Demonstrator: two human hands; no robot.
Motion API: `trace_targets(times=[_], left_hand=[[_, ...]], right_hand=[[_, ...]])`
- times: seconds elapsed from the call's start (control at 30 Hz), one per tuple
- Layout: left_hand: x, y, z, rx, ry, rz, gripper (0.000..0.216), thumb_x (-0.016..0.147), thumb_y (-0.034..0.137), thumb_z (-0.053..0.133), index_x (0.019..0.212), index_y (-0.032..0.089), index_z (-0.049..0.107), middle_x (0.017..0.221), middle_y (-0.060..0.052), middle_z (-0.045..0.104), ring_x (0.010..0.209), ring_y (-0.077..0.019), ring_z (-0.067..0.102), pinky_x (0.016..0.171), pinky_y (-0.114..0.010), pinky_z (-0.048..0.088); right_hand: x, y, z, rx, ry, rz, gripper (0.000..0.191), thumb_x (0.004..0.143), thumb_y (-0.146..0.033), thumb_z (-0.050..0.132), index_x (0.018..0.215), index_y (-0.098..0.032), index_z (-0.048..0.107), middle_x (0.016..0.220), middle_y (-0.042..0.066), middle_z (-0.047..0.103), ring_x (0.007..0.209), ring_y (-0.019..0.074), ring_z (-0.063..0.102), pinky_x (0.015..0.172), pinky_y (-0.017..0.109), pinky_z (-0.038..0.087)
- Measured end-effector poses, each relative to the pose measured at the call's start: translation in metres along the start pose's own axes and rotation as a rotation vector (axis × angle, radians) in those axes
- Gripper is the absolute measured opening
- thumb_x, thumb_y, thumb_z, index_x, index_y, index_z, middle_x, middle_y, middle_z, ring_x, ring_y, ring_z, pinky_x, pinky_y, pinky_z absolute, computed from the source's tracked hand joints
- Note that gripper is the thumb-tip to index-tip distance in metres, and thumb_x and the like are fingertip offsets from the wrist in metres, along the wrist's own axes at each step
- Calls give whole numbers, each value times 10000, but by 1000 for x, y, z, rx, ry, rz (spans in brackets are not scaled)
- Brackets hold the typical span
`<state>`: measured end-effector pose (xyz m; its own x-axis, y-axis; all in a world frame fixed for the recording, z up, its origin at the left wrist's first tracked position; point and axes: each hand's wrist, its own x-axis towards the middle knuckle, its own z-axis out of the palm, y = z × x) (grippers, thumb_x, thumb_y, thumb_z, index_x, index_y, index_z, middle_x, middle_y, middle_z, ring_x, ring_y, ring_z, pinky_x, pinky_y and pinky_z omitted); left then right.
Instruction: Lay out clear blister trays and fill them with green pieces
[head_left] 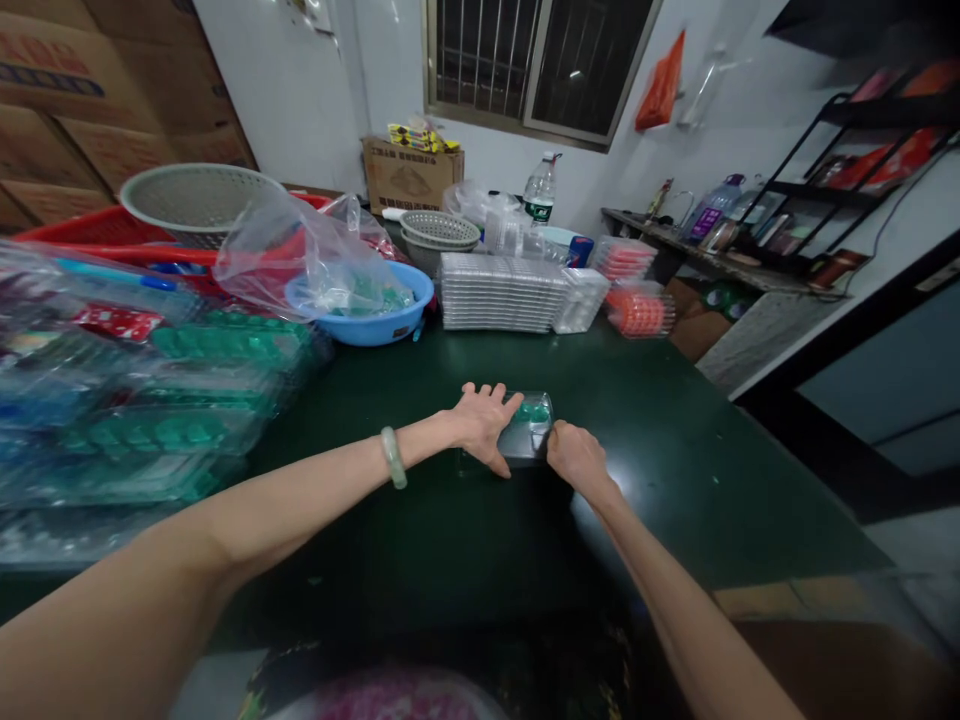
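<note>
A clear plastic package with green pieces inside lies flat on the dark green table. Across its left part rests my left hand, palm down with the fingers spread; a pale green bangle circles that wrist. At the package's right edge is my right hand, its fingers curled closed. They seem to pinch the edge of the plastic, though the fingertips are mostly hidden.
Blurred packs with green contents are heaped at the left. Behind stand a blue basin with a clear bag, stacked clear trays, orange-red packs and a red basket. A black rack stands at the right.
</note>
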<state>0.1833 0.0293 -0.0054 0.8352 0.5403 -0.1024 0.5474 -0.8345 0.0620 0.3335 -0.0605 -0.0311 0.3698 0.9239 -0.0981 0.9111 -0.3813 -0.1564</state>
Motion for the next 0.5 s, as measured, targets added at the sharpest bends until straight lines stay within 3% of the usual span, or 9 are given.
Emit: trace_targets(times=[0.17,0.37,0.5], left_hand=[[-3,-6,0,-8,-33,3,1211,362,719,627,1361,160,234,1203,-215,423,1025,-384,423,848,-524,286],[-19,10,5,-12,-24,-51,1195,399,747,591,1365,150,219,1234,-224,379,1039,-386,388,838,-514,278],[-19,9,5,-19,0,-30,1083,439,718,590,1325,168,298,1134,-188,444,981,-353,428,811,-488,305]], right_hand=[[1,3,2,-7,-11,-29,289,867,-254,317,961,-172,578,897,132,657,862,253,620,686,317,417],[-3,7,9,40,-28,-46,258,842,-226,353,964,-173,574,862,128,657,832,260,620,686,327,404],[-1,7,11,108,-23,-43,254,822,-201,366,929,-163,594,874,131,652,837,247,608,696,319,398]])
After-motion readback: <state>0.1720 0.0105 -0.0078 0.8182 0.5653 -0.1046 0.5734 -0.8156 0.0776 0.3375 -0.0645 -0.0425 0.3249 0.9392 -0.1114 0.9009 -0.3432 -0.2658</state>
